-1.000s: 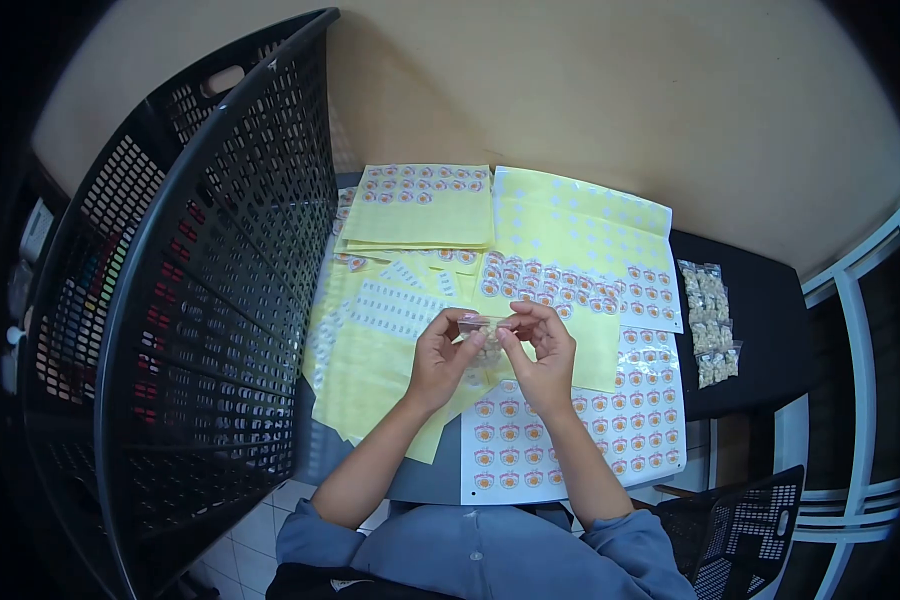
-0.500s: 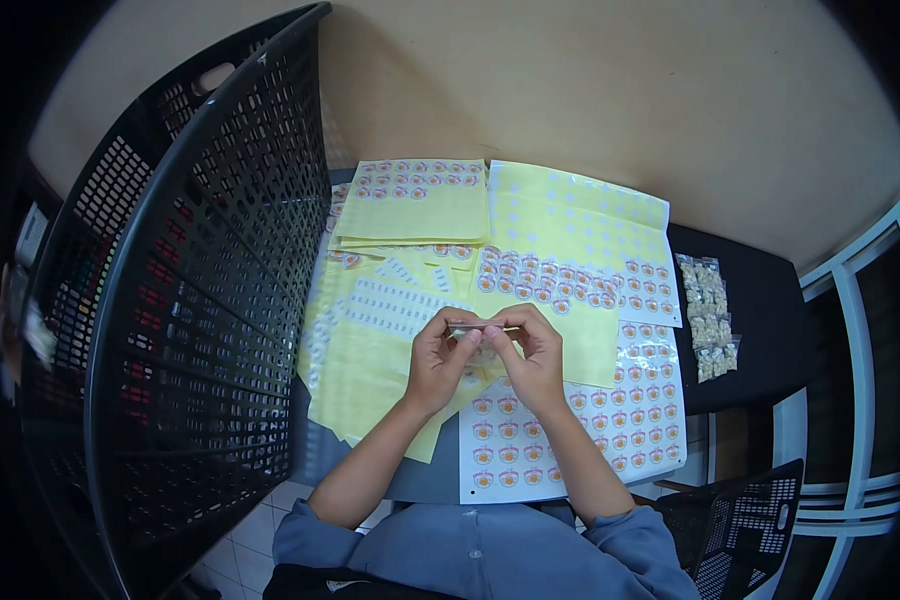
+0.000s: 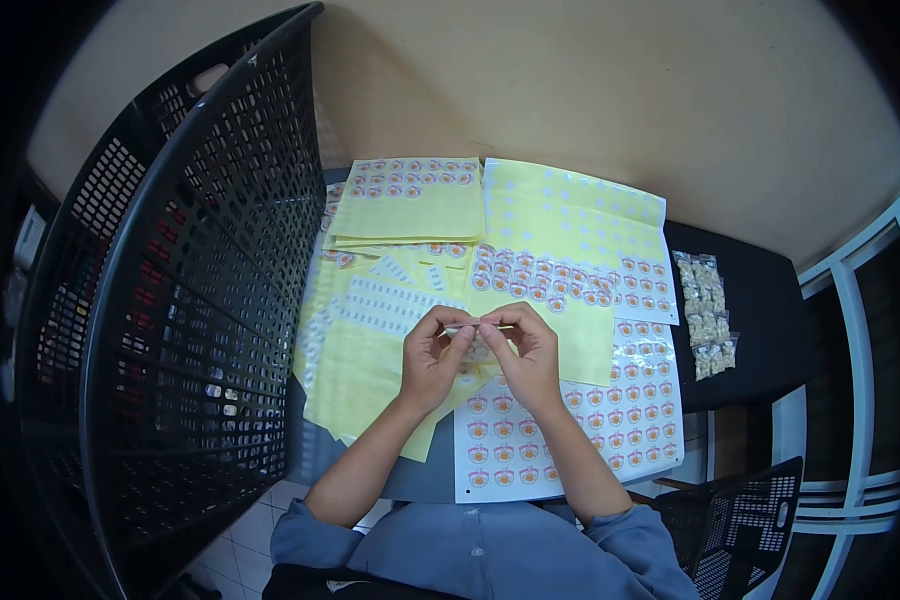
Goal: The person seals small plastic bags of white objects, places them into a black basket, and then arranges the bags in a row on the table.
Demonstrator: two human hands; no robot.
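Note:
My left hand and my right hand meet over the middle of the table, thumbs and fingers pinched together. Between them they grip the top edge of a small clear plastic bag, which hangs below the thumbs; its contents are hard to make out. Beneath the hands lie yellow backing sheets and a white sheet of round orange-and-pink stickers. Just beyond the left hand is a sheet of small printed labels.
A tall black perforated plastic crate stands along the left side. More sticker sheets lie at the back, near the wall. Several filled clear bags rest on a black surface at the right. A black chair is at lower right.
Both hands keep their pinch on the bag, with the fingers shifting slightly along its top edge. The whole view has moved a little, so the scene sits slightly further left.

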